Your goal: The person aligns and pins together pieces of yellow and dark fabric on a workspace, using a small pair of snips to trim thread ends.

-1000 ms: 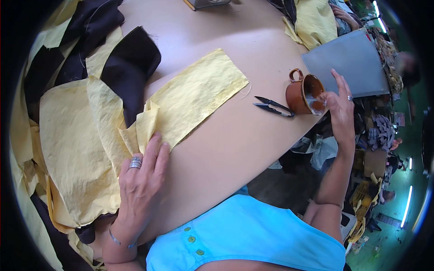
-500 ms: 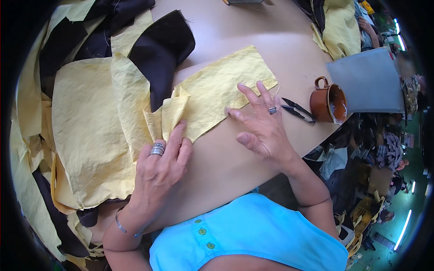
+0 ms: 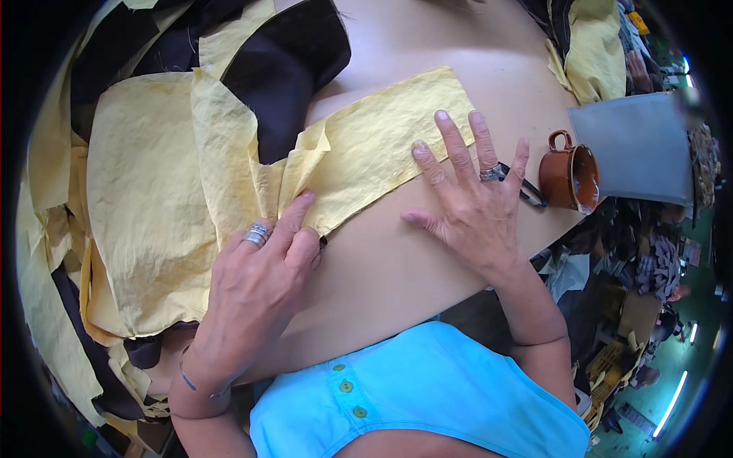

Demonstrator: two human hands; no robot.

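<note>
— See how the left hand (image 3: 252,294) sits at the near corner of the yellow strip (image 3: 385,149)? Fingers close together, forefinger tip pressing the cloth's edge to the table (image 3: 382,275), as if to stop it sliding.

— And the right hand (image 3: 467,206)?

— Flat, fingers spread wide, tips resting on the strip's near edge at about three o'clock from the left one. It looks like it's smoothing the cloth. The strip itself lies across the middle of the table, running toward one o'clock.

— What's crowding it?

— At nine o'clock a heap of yellow cloth (image 3: 145,198) overlaps the strip's left end, with dark pieces (image 3: 286,65) at eleven. A brown mug (image 3: 569,175) stands at three, just beside the right little finger, and black snips (image 3: 527,189) lie between mug and hand, partly hidden under it. Beyond the mug, a grey board (image 3: 634,149). More yellow cloth (image 3: 592,46) at one o'clock.
</note>
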